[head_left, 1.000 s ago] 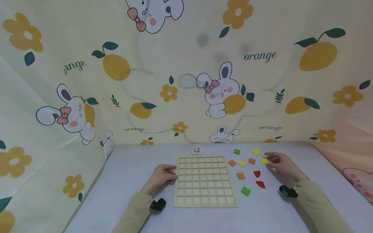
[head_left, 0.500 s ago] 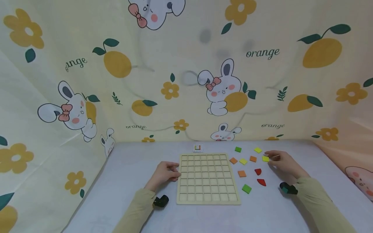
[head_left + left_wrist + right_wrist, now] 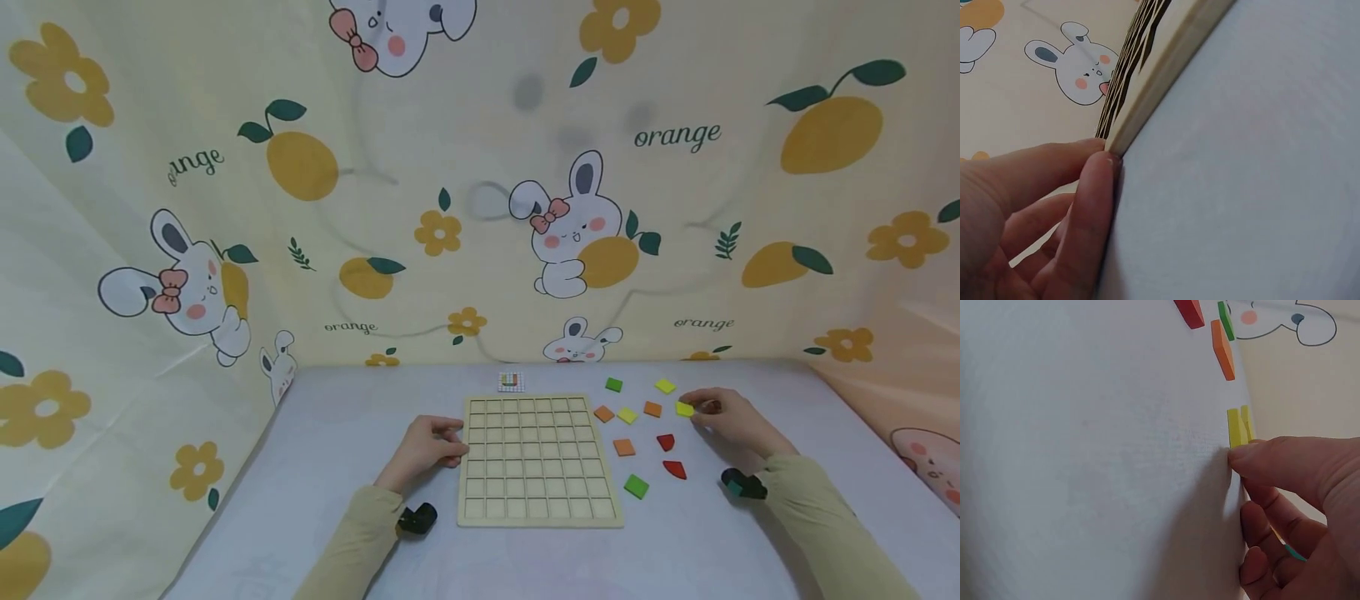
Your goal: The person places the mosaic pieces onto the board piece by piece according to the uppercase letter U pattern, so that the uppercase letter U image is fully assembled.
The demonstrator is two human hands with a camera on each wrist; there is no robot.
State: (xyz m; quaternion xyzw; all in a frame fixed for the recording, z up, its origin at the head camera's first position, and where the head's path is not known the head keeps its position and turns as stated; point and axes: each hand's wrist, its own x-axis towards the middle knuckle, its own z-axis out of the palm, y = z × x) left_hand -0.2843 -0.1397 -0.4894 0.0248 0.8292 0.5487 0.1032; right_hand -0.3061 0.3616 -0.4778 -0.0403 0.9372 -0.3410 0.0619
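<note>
A pale wooden grid board (image 3: 537,523) lies flat on the table, its cells bare. My left hand (image 3: 420,446) is at its left edge. In the left wrist view, thumb and forefinger (image 3: 1088,219) close together on the board's rim (image 3: 1154,94). To the right of the board, my right hand (image 3: 731,419) pinches a yellow square tile (image 3: 684,409) at its right corner. Low over the table, the right thumb (image 3: 1260,461) presses that yellow tile's end (image 3: 1234,425) in the right wrist view; the forefinger's tip is hidden behind it.
Between board and right hand lie loose orange tiles (image 3: 624,447), more yellow tiles (image 3: 627,415), green tiles (image 3: 636,486) and two red rounded pieces (image 3: 674,470). A small pattern card (image 3: 512,382) sits behind the board. A printed cloth (image 3: 450,167) hangs at the back.
The head view has shifted slightly, so everything sits a little higher and further right. Both hands keep their places at the board's edge and the yellow tile.
</note>
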